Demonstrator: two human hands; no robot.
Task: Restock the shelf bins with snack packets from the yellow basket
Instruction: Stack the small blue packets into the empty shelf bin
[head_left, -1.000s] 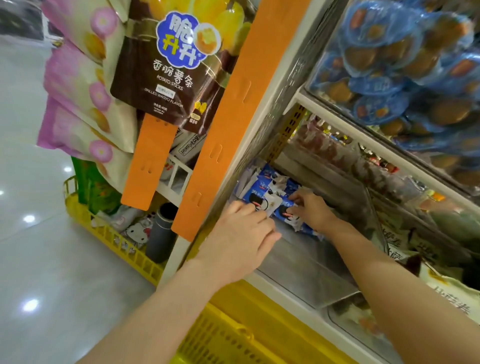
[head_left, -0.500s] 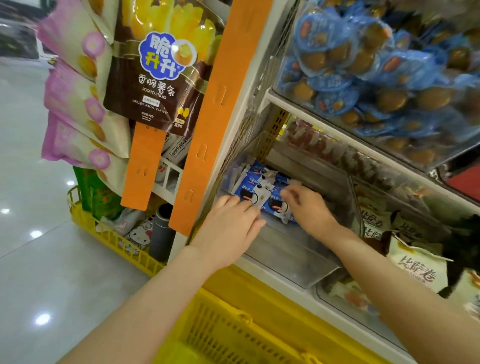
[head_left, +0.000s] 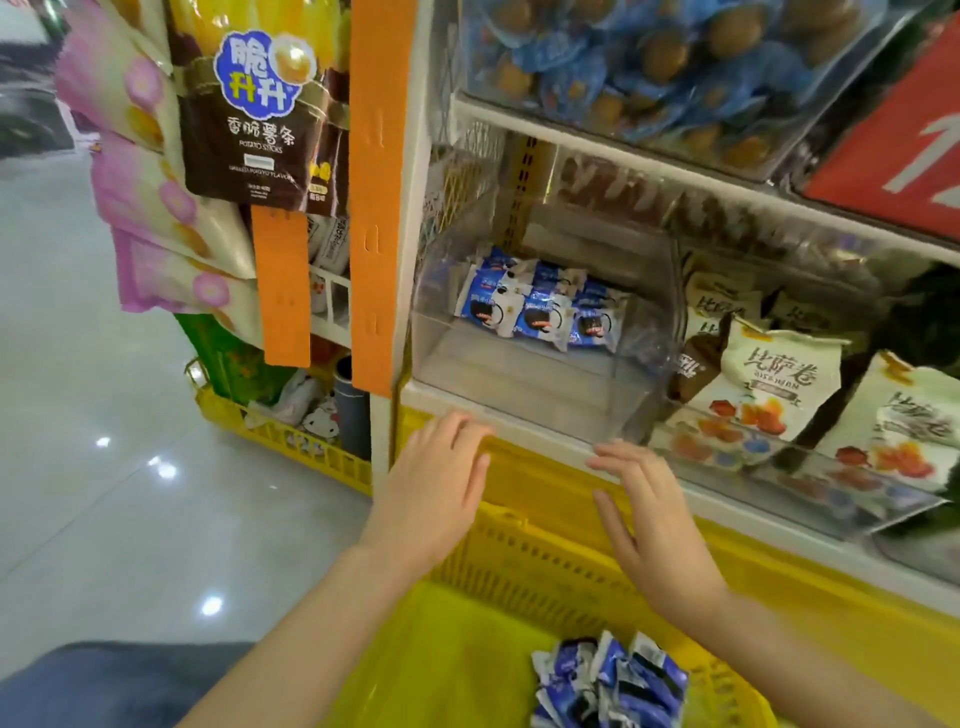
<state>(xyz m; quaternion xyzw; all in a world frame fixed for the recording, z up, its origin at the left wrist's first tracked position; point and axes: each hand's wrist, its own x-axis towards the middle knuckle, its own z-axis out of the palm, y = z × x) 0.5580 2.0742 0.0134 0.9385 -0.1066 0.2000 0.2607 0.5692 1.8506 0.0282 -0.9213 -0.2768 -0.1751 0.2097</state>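
Both hands hang empty, fingers loosely spread — left hand, right hand — above the yellow basket; blue snack packets lie inside it, more packets in the clear bin.

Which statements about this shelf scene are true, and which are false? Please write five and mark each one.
1. The left hand and the right hand hold nothing. True.
2. The clear bin holds blue snack packets towards its back. True.
3. The yellow basket is empty. False: loose blue packets lie in it.
4. The right hand is inside the clear bin. False: it is outside, below the bin's front, above the basket.
5. White bags stand to the right of the clear bin. True.
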